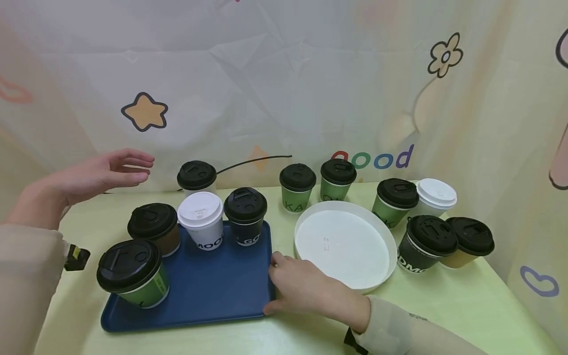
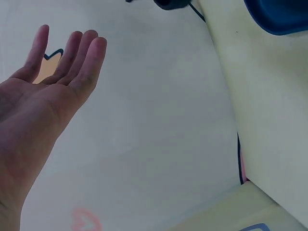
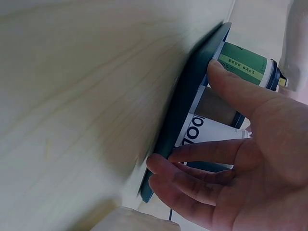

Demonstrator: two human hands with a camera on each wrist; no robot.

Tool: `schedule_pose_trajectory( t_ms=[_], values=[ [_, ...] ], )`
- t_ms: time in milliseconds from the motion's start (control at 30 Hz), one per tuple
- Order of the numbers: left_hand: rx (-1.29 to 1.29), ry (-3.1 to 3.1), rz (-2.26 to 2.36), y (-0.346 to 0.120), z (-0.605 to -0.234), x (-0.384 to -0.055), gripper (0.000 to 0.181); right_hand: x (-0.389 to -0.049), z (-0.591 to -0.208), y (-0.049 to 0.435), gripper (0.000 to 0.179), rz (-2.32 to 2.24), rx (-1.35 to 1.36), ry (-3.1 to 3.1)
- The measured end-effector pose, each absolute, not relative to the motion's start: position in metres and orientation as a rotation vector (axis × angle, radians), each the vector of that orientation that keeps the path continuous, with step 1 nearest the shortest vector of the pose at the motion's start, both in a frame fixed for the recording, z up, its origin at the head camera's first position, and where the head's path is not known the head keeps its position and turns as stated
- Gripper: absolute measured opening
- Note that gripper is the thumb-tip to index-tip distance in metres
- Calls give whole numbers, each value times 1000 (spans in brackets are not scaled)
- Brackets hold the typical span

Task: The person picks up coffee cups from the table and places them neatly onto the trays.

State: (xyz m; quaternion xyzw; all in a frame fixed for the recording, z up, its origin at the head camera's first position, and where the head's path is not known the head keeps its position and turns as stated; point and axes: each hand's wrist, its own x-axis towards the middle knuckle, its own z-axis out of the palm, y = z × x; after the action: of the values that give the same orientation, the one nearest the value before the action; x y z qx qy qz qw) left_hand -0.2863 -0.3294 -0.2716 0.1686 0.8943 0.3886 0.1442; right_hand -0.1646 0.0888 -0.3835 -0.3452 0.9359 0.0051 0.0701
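Observation:
My right hand (image 1: 306,286) grips the right edge of a blue tray (image 1: 213,291), with the thumb at the near corner and the fingers bent at the rim farther back. On the tray stand a green cup (image 1: 153,288) with a black lid, a brown cup (image 1: 168,240) with a black lid, a white cup (image 1: 206,234) with a white lid and a black cup (image 1: 246,231). My left hand (image 1: 113,170) is raised left of the tray, fingers extended and holding nothing. In the left wrist view its palm shows before the backdrop.
Right of the tray lies a round white dish (image 1: 346,246). Several lidded cups stand around it, among them a green cup (image 1: 296,197) and a black cup (image 1: 414,254). Another black-lidded cup (image 1: 197,185) is behind the tray. A patterned cloth (image 1: 284,98) hangs behind.

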Motion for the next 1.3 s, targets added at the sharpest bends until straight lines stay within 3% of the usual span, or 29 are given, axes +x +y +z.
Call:
schedule_pose_trajectory(
  t_ms=[567,1300],
  values=[
    [379,2529,869,-292,-249,-314,79,-165,-380,88,70,6,-1052,2813],
    [253,2459,695,-229,-252,-338,91,-164,-380,89,69,-13,-1035,2821]
  ],
)
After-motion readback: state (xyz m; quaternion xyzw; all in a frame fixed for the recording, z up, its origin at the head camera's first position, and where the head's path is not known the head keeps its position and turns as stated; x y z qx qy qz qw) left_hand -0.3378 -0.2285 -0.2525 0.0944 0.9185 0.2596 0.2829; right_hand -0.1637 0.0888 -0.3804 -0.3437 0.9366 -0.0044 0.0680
